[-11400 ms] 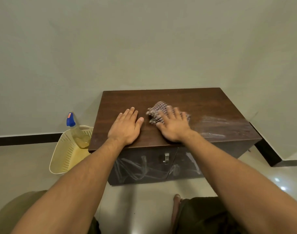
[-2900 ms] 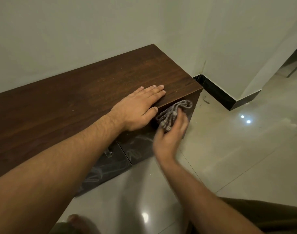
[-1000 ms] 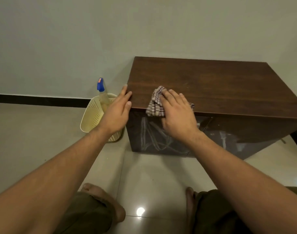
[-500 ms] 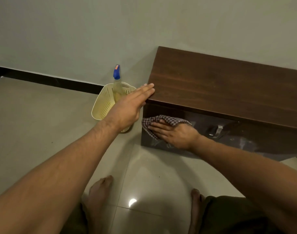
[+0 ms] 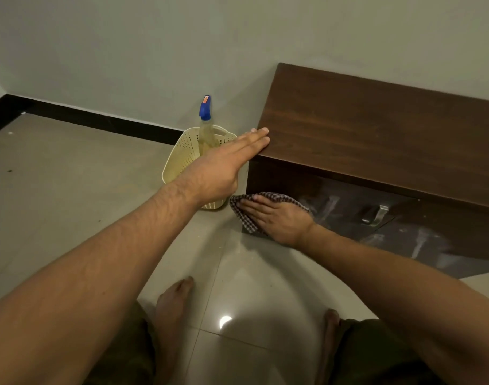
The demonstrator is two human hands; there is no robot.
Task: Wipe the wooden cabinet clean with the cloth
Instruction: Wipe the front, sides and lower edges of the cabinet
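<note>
While left hand point(image 5: 224, 165) braces cabinet point(image 5: 376, 140), right hand point(image 5: 279, 218) presses cloth point(image 5: 243, 215).

Plain pale grey-green wall point(image 5: 126, 51), no marks, meets a 2nd wall in the far left corner. Black skirting point(image 5: 99, 118) runs along the bottom. Floor point(image 5: 71, 190) is glossy beige tile w/ thin grout lines point(image 5: 210, 287) and a few dark specks. Round glare spot point(image 5: 225, 321) from a light overhead, near the bottom centre. By the wall stands a cream perforated basket point(image 5: 179, 159) w/ a blue-capped spray bottle point(image 5: 205, 112) in it. Dim, warm lighting overall.
</note>
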